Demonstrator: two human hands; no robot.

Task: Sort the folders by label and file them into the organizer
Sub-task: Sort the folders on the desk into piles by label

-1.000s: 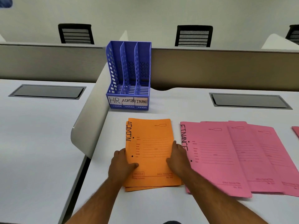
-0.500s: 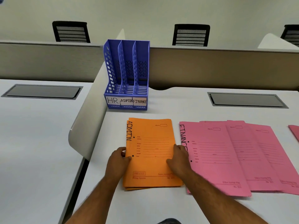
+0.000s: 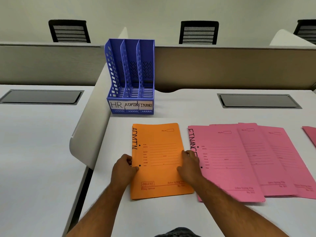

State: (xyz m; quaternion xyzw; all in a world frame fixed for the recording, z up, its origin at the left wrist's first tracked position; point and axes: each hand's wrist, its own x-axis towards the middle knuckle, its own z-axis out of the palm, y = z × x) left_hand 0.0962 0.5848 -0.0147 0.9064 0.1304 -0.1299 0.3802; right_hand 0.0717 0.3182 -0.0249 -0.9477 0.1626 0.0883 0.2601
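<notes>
A stack of orange folders [image 3: 159, 161] marked ADMIN lies flat on the white desk in front of me. My left hand [image 3: 124, 169] grips its left edge and my right hand [image 3: 189, 165] grips its right edge. To the right, several pink folders [image 3: 239, 161] lie fanned out, the leftmost marked FINANCE. A blue organizer [image 3: 131, 79] with three slots labelled HR, ADMIN and FINANCE stands upright behind the orange stack; all its slots look empty.
A rounded white divider [image 3: 89, 134] runs along the desk's left side. Dark cable hatches [image 3: 258, 100] sit in the desk at right and on the neighbouring desk at left. Another pink folder's corner [image 3: 310, 134] shows at the far right. A beige partition stands behind.
Both hands slid outward from on top of the orange stack to its side edges. The lower folders that stuck out at the bottom now line up more closely.
</notes>
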